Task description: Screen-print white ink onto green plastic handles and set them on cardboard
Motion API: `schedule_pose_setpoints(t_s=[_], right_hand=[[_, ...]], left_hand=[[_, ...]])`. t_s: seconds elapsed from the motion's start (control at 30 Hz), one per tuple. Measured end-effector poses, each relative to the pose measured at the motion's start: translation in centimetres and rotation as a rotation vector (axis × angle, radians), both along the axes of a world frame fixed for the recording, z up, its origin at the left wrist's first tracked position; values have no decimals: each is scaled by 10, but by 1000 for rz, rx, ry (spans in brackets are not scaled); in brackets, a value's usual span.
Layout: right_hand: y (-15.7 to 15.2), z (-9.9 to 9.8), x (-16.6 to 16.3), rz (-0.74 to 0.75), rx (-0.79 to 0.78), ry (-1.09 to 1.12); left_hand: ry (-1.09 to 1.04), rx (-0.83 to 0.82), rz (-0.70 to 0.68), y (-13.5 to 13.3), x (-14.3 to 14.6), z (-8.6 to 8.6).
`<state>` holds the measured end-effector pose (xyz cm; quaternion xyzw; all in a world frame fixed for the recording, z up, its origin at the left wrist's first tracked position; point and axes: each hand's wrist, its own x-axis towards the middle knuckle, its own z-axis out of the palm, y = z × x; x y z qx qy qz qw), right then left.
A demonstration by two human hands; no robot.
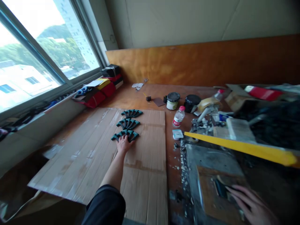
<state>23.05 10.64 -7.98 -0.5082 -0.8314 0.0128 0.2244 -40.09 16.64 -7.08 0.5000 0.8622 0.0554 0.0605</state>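
Three dark green, slatted fan-shaped pieces lie in a column on a flattened cardboard sheet (147,150): a far one (132,113), a middle one (128,123) and a near one (133,135). My left hand (124,143) is at the near piece, its fingers curled over the lower middle edge. Over a brown wooden board (208,200) at the lower right, my right hand (250,201) pinches a dark flat piece (221,188) with a paler edge. Motion blurs that piece, so its exact kind is unclear.
A yellow bar (234,144) crosses above the grey plate (211,159) under the board. Beyond stand a red-capped bottle (178,116), a small white box (177,134), a lidded can (173,101) and a black tub (192,103). Clutter fills the right; red boxes (93,98) line the window.
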Motion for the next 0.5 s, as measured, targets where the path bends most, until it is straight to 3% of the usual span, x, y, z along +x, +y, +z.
schedule_pose_setpoints(t_s=[0.13,0.23,0.3,0.43,0.5], right_hand=[[-3,43,-34,74,-30,-162],[1,52,-46,250,-124,-264],[3,48,-46,357,-154,-287],[2,39,-40,407,-138,-263],[2,43,-32,415,-117,-224]], left_hand=[[18,132,-12,-3,21,1],[-154,359,-57,10,64,29],[-416,499,-118,17,109,66],[-1084,700,-323,11,220,160],[-1250,731,-410,0,269,201]])
